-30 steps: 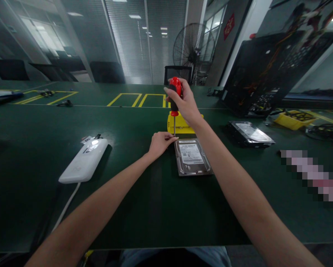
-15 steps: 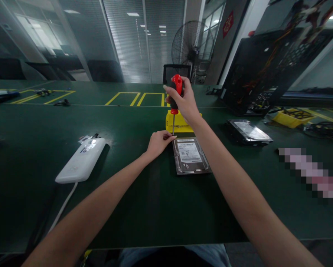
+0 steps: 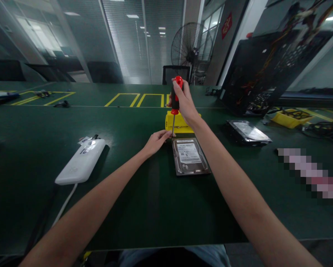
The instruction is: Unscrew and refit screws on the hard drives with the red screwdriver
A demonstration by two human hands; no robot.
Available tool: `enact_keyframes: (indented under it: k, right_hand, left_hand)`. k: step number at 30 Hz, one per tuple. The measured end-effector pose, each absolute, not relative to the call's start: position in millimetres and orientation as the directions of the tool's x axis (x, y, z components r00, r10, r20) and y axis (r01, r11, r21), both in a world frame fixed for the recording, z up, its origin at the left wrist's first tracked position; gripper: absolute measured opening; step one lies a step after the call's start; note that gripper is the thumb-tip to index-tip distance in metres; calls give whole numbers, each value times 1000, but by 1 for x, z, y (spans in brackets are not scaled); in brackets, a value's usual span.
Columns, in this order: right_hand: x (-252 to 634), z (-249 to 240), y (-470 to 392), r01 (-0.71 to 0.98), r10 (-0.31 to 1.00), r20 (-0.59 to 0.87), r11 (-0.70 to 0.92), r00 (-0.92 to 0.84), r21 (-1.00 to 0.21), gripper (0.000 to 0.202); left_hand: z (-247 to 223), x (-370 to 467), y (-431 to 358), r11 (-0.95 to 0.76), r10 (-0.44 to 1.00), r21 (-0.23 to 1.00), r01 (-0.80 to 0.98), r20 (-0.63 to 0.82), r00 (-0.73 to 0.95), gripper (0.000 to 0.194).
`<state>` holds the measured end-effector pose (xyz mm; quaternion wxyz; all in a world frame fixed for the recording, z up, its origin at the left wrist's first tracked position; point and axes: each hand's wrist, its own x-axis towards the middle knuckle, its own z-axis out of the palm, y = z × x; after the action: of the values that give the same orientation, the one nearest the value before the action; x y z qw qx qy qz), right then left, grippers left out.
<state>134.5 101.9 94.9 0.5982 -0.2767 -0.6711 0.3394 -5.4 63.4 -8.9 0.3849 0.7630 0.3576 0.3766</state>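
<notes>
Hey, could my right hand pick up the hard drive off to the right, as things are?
Probably not right now: the right hand is wrapped around the screwdriver, so it would likely need freeing first. The drive itself lies uncovered.

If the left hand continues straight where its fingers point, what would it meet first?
The left hand would probably meet the screwdriver shaft first; the two may already touch, depth is unclear.

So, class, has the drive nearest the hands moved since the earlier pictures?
No. Judged against the yellow tape, the drive shows no clear shift; both slide slightly left in the picture together.
</notes>
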Motion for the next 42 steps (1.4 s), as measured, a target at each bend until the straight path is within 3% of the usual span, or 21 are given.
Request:
enact_keyframes:
  k: [9,19,42]
  right_hand:
    - [133,99,91,-27,775,619,621,-127,-784,52]
    - [132,97,96,32,752,645,654,-138,-755,51]
    - [132,99,85,32,765,628,638,-146,-770,58]
  left_hand:
    - [-9,-4,61,-475,823,823,312,290,489,40]
    - [-10,-2,61,-497,806,813,304,303,509,27]
    - [-8,-2,60,-488,817,799,351,278,505,30]
